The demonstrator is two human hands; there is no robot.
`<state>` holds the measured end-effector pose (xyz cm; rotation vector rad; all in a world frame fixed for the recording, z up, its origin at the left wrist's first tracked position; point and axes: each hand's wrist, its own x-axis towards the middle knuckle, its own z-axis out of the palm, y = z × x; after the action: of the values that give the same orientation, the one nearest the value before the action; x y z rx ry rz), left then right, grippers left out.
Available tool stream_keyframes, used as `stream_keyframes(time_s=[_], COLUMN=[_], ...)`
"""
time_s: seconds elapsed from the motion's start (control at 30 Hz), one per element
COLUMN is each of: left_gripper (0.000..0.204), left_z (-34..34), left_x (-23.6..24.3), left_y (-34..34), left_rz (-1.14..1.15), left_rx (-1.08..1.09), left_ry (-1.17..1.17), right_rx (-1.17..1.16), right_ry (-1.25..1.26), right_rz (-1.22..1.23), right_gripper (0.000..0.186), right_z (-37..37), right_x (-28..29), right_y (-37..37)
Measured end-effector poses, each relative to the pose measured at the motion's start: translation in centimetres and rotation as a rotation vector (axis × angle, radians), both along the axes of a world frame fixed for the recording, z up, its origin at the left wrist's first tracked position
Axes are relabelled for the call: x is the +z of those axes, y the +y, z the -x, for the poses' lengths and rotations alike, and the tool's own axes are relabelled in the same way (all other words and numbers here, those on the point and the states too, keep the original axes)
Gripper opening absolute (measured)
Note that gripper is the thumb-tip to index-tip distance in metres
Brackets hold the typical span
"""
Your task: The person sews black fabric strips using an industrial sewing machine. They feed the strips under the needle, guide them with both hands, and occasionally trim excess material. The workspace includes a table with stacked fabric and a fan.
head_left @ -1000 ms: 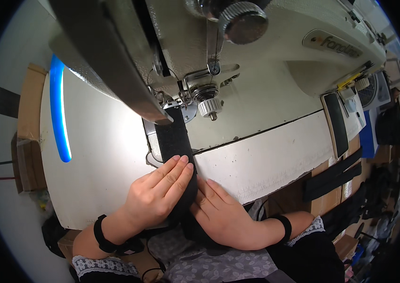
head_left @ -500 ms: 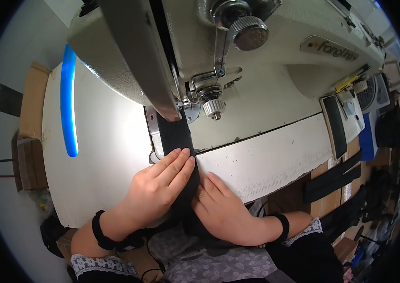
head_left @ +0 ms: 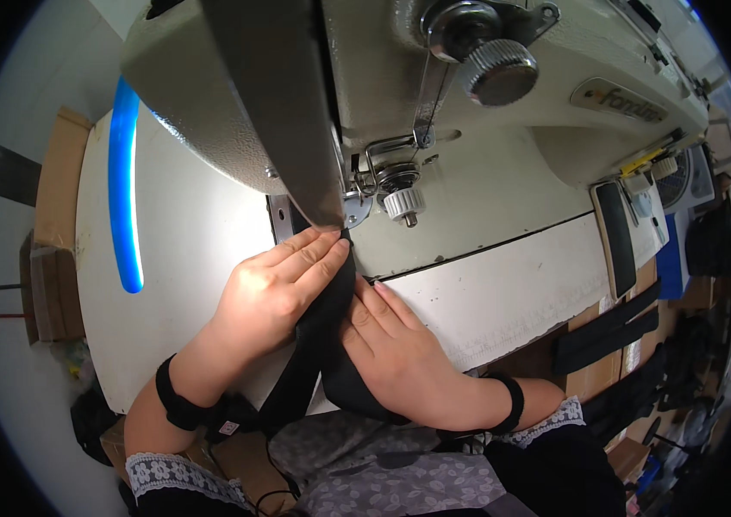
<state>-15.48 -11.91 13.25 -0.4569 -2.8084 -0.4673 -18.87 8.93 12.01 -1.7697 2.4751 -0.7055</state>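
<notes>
Left hand (head_left: pixel 266 297) lies flat, fingers together, on a black fabric strip (head_left: pixel 328 312) before the sewing machine (head_left: pixel 383 103); right hand (head_left: pixel 400 358) rests along its right edge, any pinch hidden. Risks: uneven pressure could skew the strip; fingertips could stray beneath the machine. Surroundings: scuffed white tabletop (head_left: pixel 503 302), bright-edged blue bar (head_left: pixel 124 189), phone (head_left: pixel 613 237), cardboard box (head_left: pixel 62 181) at left.

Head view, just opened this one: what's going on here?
A person is at a sewing machine, with both bare hands on a black fabric strip. The left hand lies flat on it, fingertips close to the grey metal piece in front of the needle area. The right hand rests along the strip's right side, nearer the body.
</notes>
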Motion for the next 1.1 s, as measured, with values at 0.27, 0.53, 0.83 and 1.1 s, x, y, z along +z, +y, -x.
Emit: stream_keyframes(time_s=[0.27, 0.53, 0.83, 1.1], left_gripper=[0.056, 0.024, 0.025, 0.035], left_z=[-5.6, -23.9, -23.3, -21.3], left_x=[2.3, -4.5, -9.4, -11.2], left_y=[0.3, 9.5, 11.5, 9.4], left_rz=[-0.264, -0.305, -0.642, -1.783], left_rx=[0.132, 0.149, 0.51, 1.034], left_ry=[-0.143, -0.224, -0.473, -0.28], right_rx=[0.029, 0.044, 0.025, 0.067], right_ry=[0.02, 0.033, 0.071, 0.063], right_rz=[0.018, -0.004, -0.009, -0.057], right_gripper=[0.044, 0.046, 0.046, 0.07], right_z=[0.3, -0.5, -0.6, -0.4], right_x=[-0.1, -0.2, -0.3, -1.0], right_y=[0.3, -0.1, 0.1, 0.6])
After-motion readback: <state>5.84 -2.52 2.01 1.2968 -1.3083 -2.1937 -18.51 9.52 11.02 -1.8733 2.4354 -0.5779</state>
